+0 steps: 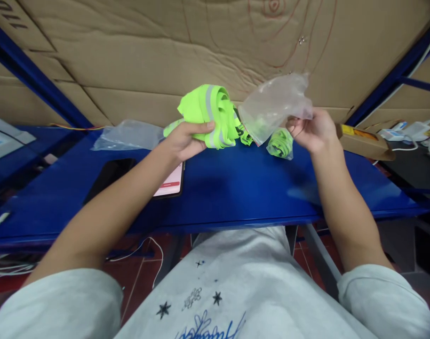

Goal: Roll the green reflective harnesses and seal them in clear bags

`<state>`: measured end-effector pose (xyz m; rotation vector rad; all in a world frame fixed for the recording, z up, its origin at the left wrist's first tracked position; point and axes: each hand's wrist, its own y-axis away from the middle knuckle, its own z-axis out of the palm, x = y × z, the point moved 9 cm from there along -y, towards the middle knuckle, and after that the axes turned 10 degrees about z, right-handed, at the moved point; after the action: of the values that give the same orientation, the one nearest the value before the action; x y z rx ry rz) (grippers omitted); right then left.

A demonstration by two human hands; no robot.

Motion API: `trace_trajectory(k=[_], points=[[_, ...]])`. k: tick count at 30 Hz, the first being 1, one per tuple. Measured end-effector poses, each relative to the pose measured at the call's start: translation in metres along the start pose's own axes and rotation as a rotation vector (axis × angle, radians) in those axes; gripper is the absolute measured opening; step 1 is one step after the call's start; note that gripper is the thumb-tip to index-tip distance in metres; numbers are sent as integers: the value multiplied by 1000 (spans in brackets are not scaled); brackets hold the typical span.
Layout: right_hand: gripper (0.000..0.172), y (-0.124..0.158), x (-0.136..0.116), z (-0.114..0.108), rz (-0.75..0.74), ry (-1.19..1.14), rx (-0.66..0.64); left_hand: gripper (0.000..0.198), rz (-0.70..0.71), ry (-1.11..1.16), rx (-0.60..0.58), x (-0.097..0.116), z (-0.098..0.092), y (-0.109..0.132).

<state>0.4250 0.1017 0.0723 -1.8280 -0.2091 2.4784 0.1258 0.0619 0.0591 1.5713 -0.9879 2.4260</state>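
My left hand is closed around a rolled neon-yellow reflective vest with grey stripes, held above the blue table. Between the fingers of my right hand is pinched a clear plastic bag, its lower left edge close to the vest. Behind the bag, on the table, lies a bundle of neon-yellow fabric in clear wrapping. Another piece of neon-yellow fabric shows partly between the vest and the bag.
The blue table runs across, backed by a cardboard wall. Another clear plastic bag lies at the left. A lit phone and a dark device sit under my left forearm. A small cardboard box stands right.
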Motion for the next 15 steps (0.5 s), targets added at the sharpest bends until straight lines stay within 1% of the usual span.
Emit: trace_trajectory(k=[3, 5, 6, 8, 9, 11, 15], points=[[16, 4, -4, -2, -132, 189, 18, 52, -43, 28, -7, -13, -6, 3], [21, 8, -7, 2, -183, 313, 13, 53, -109, -5, -34, -25, -9, 6], [24, 10, -7, 5, -190, 344, 1, 54, -149, -31, -65, -31, -8, 7], [28, 12, -5, 11, -174, 344, -27, 53, -217, -72, -145, -41, -3, 12], [28, 13, -2, 13, -155, 323, -39, 53, -229, -78, -169, -43, 0, 13], [26, 14, 3, 17, -113, 260, -57, 54, -208, -61, -170, -42, 4, 13], [26, 18, 9, 20, -50, 157, -85, 58, -178, -27, -143, -38, 2, 12]])
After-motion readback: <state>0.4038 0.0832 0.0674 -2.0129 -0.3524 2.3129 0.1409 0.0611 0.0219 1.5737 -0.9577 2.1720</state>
